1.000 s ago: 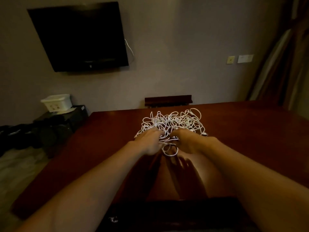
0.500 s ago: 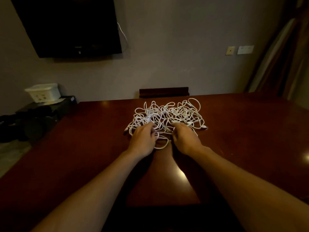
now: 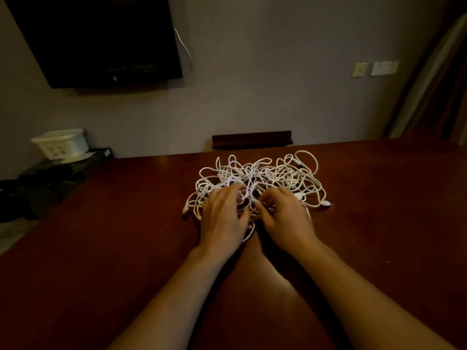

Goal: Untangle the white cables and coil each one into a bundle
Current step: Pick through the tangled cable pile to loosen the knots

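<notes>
Item: white cables (image 3: 257,180), one tangled heap on the table (image 3: 101,248), mid-far side, laid flat, I judge, so loops can be traced; none coiled yet. My left hand (image 3: 222,218): fingers curled into the near edge, pinching strands. My right hand (image 3: 285,218): fingers curled among strands; exact hold cannot be told.

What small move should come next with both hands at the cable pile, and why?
Probably lift one free end, such as the plug end lying clear at the pile's right edge, and draw it out. The white cables are one tangled heap on the table; the left hand and right hand only pick at its near edge.
</notes>
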`<control>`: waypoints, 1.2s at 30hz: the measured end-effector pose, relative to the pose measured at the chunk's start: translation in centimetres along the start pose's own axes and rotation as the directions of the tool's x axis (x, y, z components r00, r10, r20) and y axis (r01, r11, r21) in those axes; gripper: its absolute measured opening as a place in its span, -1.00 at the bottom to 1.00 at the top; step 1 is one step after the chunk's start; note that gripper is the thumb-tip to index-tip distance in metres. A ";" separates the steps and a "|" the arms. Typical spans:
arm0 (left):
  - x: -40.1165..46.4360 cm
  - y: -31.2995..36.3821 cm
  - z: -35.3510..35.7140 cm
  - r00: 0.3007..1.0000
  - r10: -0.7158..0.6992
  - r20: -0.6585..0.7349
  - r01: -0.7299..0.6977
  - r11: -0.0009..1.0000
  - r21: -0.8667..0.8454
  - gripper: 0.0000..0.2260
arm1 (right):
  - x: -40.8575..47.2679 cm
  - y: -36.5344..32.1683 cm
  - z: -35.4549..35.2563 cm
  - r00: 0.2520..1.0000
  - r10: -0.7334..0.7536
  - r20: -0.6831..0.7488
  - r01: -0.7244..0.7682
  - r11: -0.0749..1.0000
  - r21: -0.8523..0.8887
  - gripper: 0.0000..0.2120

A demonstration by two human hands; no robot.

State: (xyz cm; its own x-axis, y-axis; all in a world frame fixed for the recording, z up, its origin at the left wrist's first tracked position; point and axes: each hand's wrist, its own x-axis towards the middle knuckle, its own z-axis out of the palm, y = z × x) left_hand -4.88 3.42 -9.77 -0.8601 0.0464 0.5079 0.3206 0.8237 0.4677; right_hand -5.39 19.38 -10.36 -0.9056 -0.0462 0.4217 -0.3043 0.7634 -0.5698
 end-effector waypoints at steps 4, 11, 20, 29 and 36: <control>0.3 -0.4 0.0 0.987 0.098 0.126 -0.082 0.989 -0.122 -0.34 | 0.0 -0.2 -0.1 0.990 -0.124 -0.069 0.126 0.991 0.039 -0.88; 0.9 0.3 -1.1 0.997 -0.051 -0.057 0.020 0.893 -0.450 -0.85 | 0.3 -1.2 -0.4 0.989 -0.133 -0.070 0.136 0.990 0.040 -0.68; 1.1 -0.3 -1.7 0.985 -0.148 -0.087 0.065 0.790 -0.610 -0.67 | 2.3 -2.4 -0.9 0.967 -0.135 0.216 0.097 0.979 0.179 -0.80; 0.8 0.6 -1.7 0.985 -0.160 -0.070 0.062 0.696 -0.715 -0.80 | 1.7 -1.7 -0.5 0.984 -0.166 0.065 0.156 0.979 0.133 -0.89; 1.1 -0.2 -1.2 1.000 -0.001 -0.014 -0.003 0.952 -0.307 -0.69 | 1.4 -4.5 -2.3 0.990 -0.036 -0.137 0.110 0.806 0.581 -0.89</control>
State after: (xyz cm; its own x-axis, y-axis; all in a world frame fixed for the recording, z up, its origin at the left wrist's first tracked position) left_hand -5.39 2.69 -8.46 -0.8549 0.0372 0.5175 0.4293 0.6106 0.6655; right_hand -4.57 17.36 -5.54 -0.8450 0.0157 0.5345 -0.5163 0.2361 -0.8232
